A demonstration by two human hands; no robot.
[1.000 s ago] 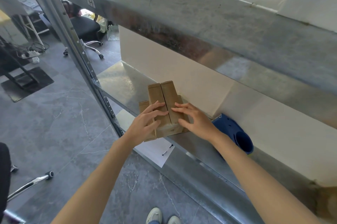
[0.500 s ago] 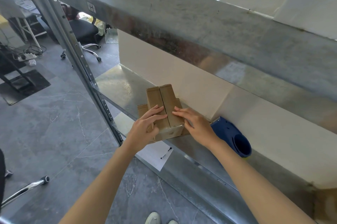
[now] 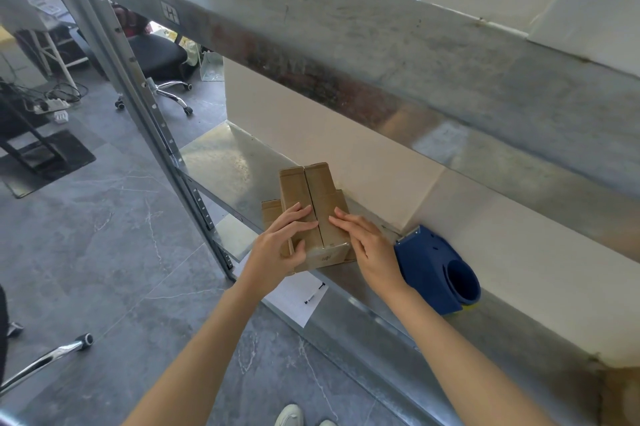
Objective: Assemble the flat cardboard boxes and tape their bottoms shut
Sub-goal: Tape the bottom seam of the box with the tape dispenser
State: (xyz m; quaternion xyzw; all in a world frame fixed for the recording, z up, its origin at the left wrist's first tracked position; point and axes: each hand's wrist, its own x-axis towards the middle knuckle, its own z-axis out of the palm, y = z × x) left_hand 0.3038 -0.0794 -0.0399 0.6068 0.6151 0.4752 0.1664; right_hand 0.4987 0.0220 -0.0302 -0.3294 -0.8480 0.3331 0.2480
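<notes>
— Pressing down on the cardboard box (image 3: 313,190) with both hands?

— Pressing, yes. Laying the left hand (image 3: 280,245) flat across the left flap, with straight fingers close together, and hooking the thumb over the near edge. Spreading the right hand (image 3: 370,245) open on the right flap, reaching almost to the seam with the fingertips. Gripping nothing, only bearing down.

— And sitting where, that box?

— Sitting on the dull grey metal shelf (image 3: 221,162), near its front lip, close to the pale wall (image 3: 346,162). Showing a flat brown cardboard piece (image 3: 270,214) poking out at its left side.

— Looking like what?

— Showing plain brown board, matte and squared at the corners, with two long flaps meeting along a straight centre seam. Noticing a blue plastic tape dispenser (image 3: 426,263) just beside the right hand, smooth, rounded, with a round opening. Seeing a white sheet of paper (image 3: 294,301) lower down, below the shelf edge, with a black pen (image 3: 315,293) on it.
</notes>
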